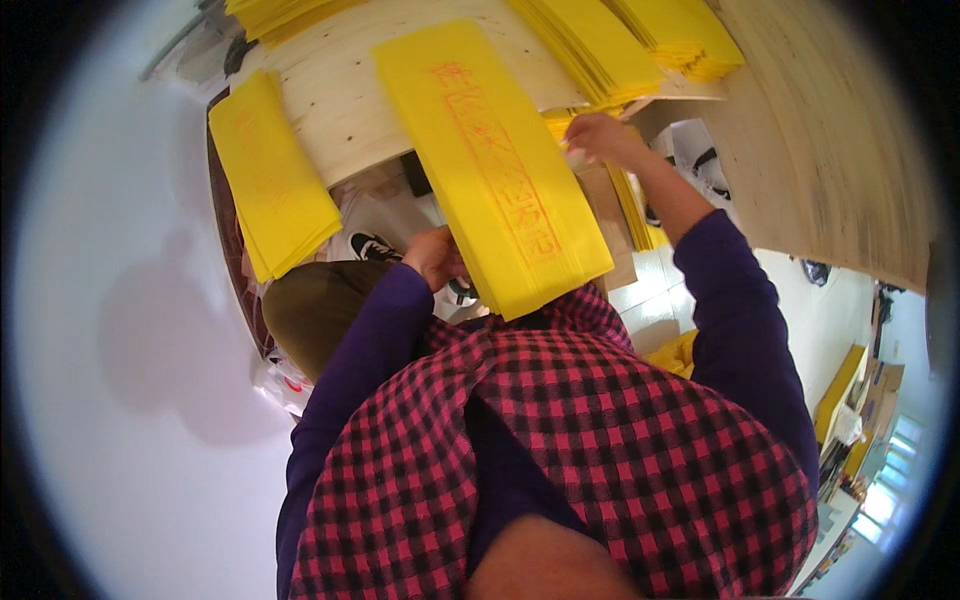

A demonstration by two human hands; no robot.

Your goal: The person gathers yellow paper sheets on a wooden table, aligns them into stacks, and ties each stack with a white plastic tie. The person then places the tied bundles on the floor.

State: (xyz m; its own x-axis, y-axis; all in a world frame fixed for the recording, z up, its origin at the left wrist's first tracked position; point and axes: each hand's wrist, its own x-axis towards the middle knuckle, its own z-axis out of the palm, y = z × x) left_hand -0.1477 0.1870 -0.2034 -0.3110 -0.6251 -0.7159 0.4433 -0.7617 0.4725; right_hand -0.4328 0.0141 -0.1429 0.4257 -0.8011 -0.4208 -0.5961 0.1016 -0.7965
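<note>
A long, flat stack of yellow paper (470,150) with red print lies in front of me, its near end overhanging the table edge above my lap. At its left edge, near that end, my left hand (435,258) is closed on the stack, with some fingers hidden beneath it. My right hand (605,140) is raised just beyond the stack's right edge, fingers pinched together. Whatever might be between those fingertips is too small to make out. More yellow paper (570,125) shows beneath and beside that hand.
Another yellow paper stack (270,175) hangs over the table's left edge. Further stacks (590,50) lie at the far right of the wooden table (330,95). A tall wooden panel (830,140) stands on the right. Below are a black shoe (373,246) and a tiled floor (650,285).
</note>
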